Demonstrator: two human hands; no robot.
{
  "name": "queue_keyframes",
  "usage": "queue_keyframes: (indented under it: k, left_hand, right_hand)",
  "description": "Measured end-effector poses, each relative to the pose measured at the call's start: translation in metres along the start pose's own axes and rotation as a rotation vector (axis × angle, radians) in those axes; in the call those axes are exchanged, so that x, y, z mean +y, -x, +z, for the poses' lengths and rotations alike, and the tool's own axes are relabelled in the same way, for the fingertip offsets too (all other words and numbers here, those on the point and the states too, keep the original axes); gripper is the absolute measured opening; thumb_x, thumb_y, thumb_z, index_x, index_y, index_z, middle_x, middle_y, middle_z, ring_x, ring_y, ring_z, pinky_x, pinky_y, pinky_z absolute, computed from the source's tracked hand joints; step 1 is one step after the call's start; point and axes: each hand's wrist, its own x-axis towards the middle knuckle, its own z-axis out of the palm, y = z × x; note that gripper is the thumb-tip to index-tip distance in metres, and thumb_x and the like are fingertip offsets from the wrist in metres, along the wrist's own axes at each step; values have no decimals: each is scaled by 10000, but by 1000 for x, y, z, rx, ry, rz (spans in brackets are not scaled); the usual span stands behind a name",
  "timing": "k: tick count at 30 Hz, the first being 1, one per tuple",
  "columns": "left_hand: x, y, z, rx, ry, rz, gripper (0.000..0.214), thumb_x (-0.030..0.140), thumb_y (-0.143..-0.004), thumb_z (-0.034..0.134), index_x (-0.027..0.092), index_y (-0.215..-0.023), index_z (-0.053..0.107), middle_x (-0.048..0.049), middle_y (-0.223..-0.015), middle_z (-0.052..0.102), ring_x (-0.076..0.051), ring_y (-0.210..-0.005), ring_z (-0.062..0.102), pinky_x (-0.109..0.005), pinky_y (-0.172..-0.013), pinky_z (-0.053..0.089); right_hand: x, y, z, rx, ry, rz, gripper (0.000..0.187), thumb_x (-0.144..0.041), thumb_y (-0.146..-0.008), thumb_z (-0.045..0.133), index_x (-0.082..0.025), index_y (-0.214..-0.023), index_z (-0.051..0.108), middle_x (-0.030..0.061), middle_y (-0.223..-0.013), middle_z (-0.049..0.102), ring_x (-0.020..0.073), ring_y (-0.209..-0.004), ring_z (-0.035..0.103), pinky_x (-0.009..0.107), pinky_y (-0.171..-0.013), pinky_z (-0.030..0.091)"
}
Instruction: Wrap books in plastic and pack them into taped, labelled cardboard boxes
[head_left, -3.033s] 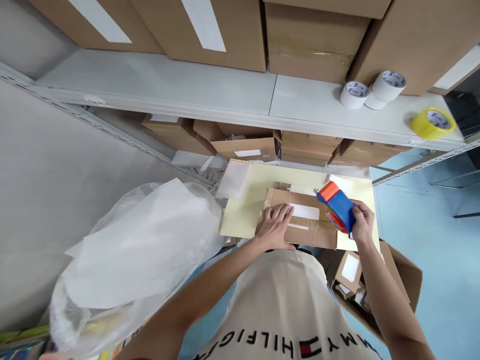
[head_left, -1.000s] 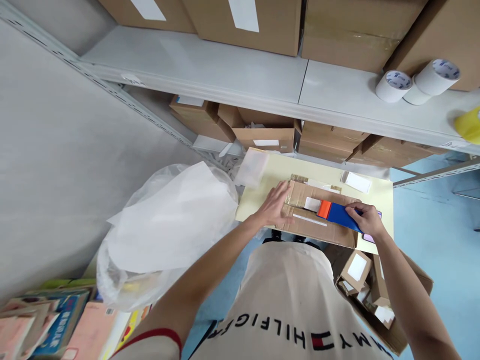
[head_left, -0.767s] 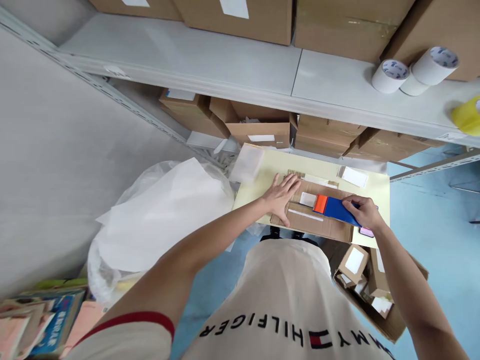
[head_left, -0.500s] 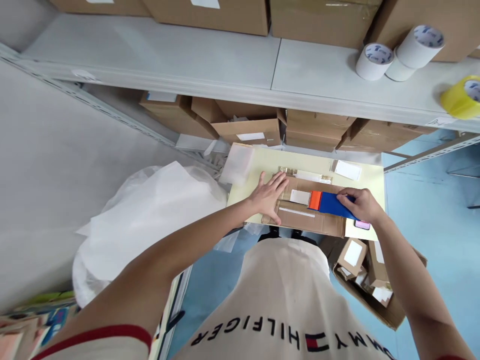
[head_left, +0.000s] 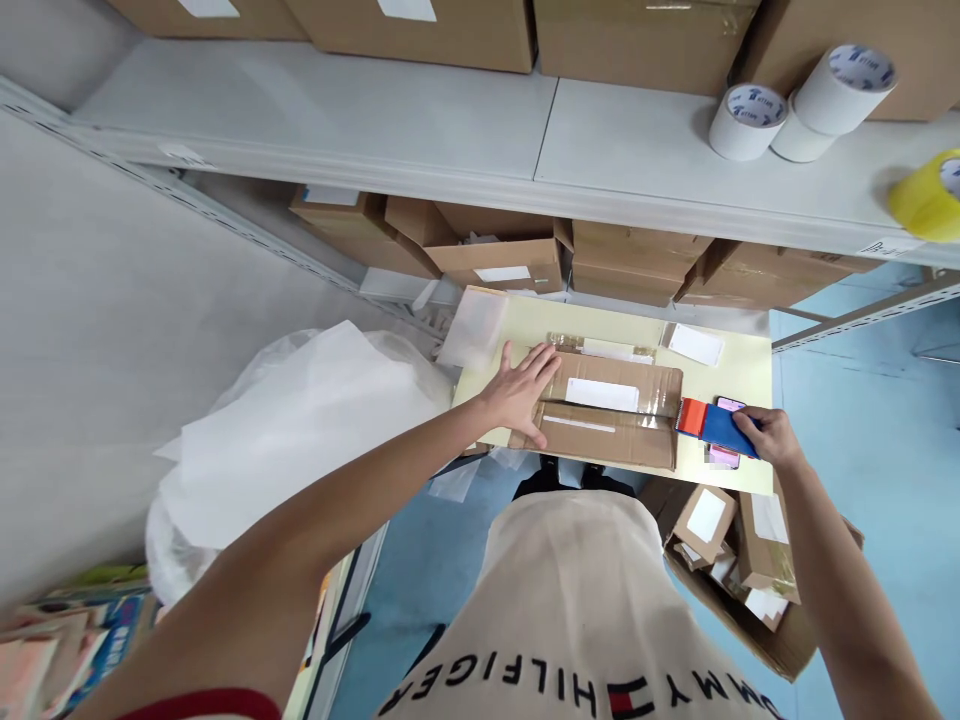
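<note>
A flat cardboard box with a white label lies on a small pale yellow table. My left hand rests flat on the box's left end, fingers spread. My right hand grips a blue and orange tape dispenser just past the box's right end, over a phone lying on the table. A strip of clear tape runs along the box's top.
Behind the table stands a grey shelf with large cartons, white tape rolls and a yellow roll. Open cartons sit under it. A big plastic bag fills the left. A carton of small boxes is on the floor at right.
My right hand has drawn the tape dispenser rightward across the box top and off its right end. My left hand has stayed on the box's left end.
</note>
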Motion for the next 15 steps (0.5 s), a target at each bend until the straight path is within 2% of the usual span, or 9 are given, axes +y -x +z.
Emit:
queue_keyframes:
  k: [3,6,8,11,15]
  left_hand:
    - [-3,11,5,5,7,-40,1486,808,-448,726,54,-1580,127,-304,-1630,67,-508,-1494,47,-730,-1111,-80]
    - [4,19,14,-20,17,10,1496,767,-396,773,113,-1587,147,-291,-1638,32,-529,-1488,-9,-729,-1108,-77]
    - [9,21,19,-19,19,17,1447,712,-426,801,148,-1590,152,-276,-1644,27,-512,-1496,-9,-726,-1108,-87]
    - [8,24,23,14,36,-62,1348,642,-545,785,126,-1592,111,-271,-1644,37,-462,-1513,29,-701,-1126,-94]
    - [14,19,26,18,83,-95,1385,743,-583,705,51,-1582,41,-294,-1634,-2,-448,-1519,2,-663,-1140,-130]
  right_hand:
    - [-19,-24,17,-27,-49,-43,524,-649,-803,531,-180,-608,660,38,-533,633,173,-478,552,287,-463,436]
    - [-37,-46,29,-89,-73,-92,526,-658,-800,532,-181,-615,657,40,-550,642,180,-508,570,292,-499,459]
    - [-44,-56,34,-131,-83,-108,538,-669,-796,526,-181,-601,642,36,-540,627,174,-502,559,287,-495,455]
    - [-47,-64,35,-176,-77,-114,557,-684,-791,517,-181,-575,623,25,-512,586,159,-478,523,283,-479,437]
    - [-50,-69,36,-195,-49,-136,549,-672,-796,518,-184,-573,632,19,-500,563,151,-463,496,285,-470,421]
